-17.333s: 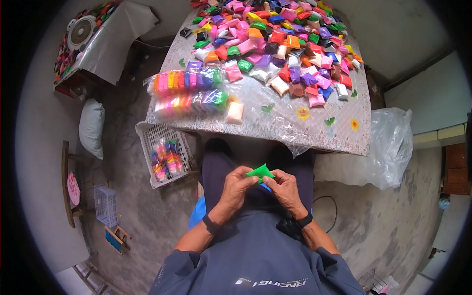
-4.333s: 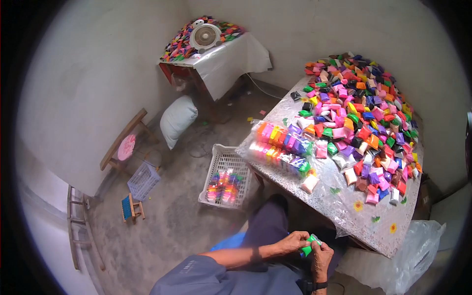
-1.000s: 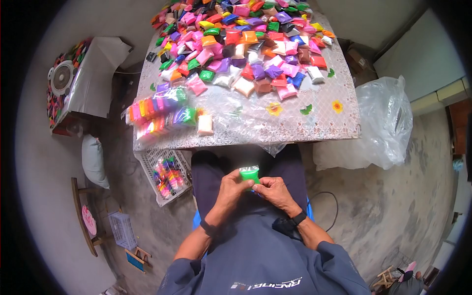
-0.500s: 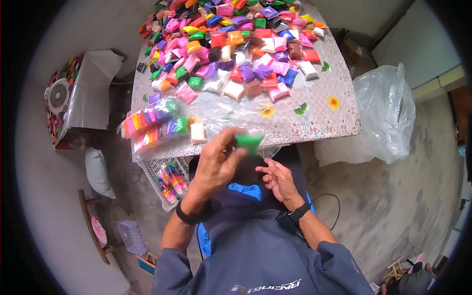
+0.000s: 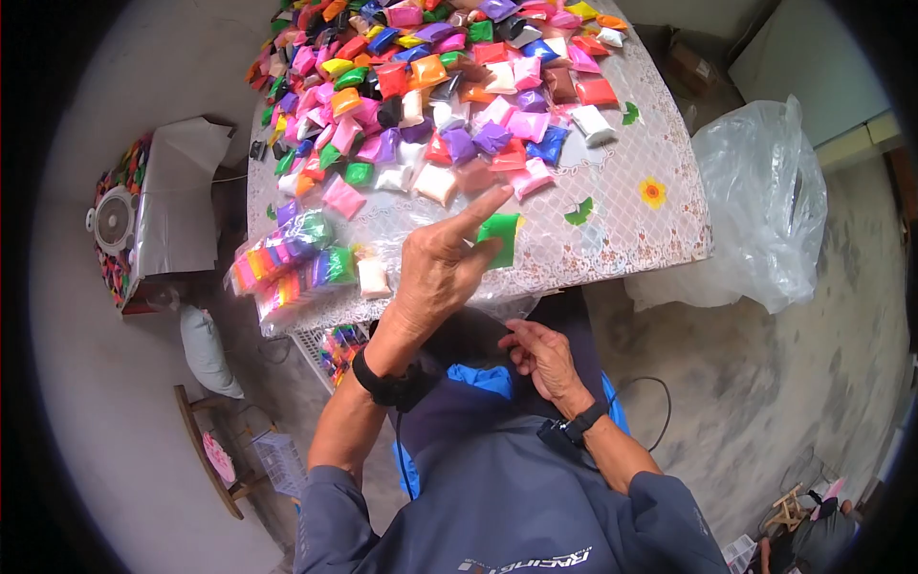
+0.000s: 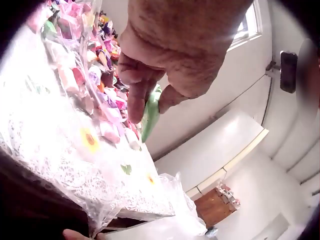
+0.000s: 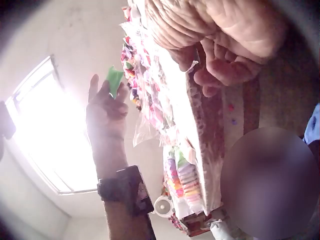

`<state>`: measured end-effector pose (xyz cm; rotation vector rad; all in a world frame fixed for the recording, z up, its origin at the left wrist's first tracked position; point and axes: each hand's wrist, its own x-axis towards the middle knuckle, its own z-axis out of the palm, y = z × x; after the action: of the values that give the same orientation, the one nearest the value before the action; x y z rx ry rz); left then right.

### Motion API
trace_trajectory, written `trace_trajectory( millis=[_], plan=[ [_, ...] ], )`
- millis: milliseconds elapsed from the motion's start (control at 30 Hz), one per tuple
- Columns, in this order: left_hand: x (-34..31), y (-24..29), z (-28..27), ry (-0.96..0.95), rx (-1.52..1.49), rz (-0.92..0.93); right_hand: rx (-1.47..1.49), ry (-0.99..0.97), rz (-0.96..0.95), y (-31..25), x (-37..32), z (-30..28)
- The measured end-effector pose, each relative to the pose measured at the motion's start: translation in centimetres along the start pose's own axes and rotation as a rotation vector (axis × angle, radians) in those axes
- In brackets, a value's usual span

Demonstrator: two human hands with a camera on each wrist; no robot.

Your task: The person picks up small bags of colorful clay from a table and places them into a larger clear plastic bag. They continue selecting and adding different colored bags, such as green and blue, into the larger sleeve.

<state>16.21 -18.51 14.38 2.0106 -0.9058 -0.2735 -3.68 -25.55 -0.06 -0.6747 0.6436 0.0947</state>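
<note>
A small green packet [image 5: 498,239] is pinched between the thumb and fingers of my left hand [image 5: 442,263], which is raised over the front part of the table. Its index finger points forward past the packet. From the left wrist view, the green packet [image 6: 151,114] hangs edge-on among the fingers. My right hand [image 5: 545,356] is above the lap, just short of the table's front edge, its fingers loosely bent. In the right wrist view a small pale bit shows at a fingertip of the right hand [image 7: 225,55]; I cannot tell whether it is a nail or a scrap.
A heap of colourful packets [image 5: 459,143] covers the back of the table [image 5: 631,230]. Clear bags of packed packets [image 5: 292,263] and one cream packet [image 5: 374,277] lie front left. A basket [image 5: 311,349] stands below; a big plastic bag [image 5: 755,210] is at right.
The right hand has let go of the green packet and moved slightly right. My left hand has carried the packet from the lap forward and up over the table.
</note>
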Motion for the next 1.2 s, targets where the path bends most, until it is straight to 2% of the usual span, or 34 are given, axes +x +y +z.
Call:
trace_trajectory(
  millis=[133, 200, 400, 633, 800, 1033, 1133, 1200],
  plan=[
    [0.4, -1.7, 1.0, 0.037, -0.038, 0.092, 0.004, -0.024, -0.025, 0.1, 0.4, -0.3],
    [0.6, -1.7, 0.8, -0.002, 0.145, 0.104, 0.009, -0.025, -0.023, 0.0, 0.4, -0.3],
    [0.5, -1.7, 1.5, -0.096, 0.289, 0.108, 0.017, -0.053, -0.02, 0.1, 0.7, -0.5],
    [-0.1, -1.2, 1.6, -0.17, 0.349, 0.116, 0.006, -0.114, -0.013, -0.7, 0.8, -0.2],
    [-0.7, -1.6, 2.0, -0.262, 0.397, 0.207, -0.012, -0.096, -0.033, -0.9, 0.9, 0.2],
    [-0.7, -1.7, 2.4, -0.282, 0.432, 0.177, -0.037, -0.032, -0.062, -0.9, 1.2, -0.1],
    [-0.6, -2.0, 3.0, -0.198, 0.326, 0.202, -0.074, -0.027, -0.061, -1.0, 1.2, -0.2],
    [-0.8, -1.6, 3.0, -0.298, 0.32, 0.099, -0.081, -0.023, -0.066, -0.9, 1.3, -0.3]
  ],
)
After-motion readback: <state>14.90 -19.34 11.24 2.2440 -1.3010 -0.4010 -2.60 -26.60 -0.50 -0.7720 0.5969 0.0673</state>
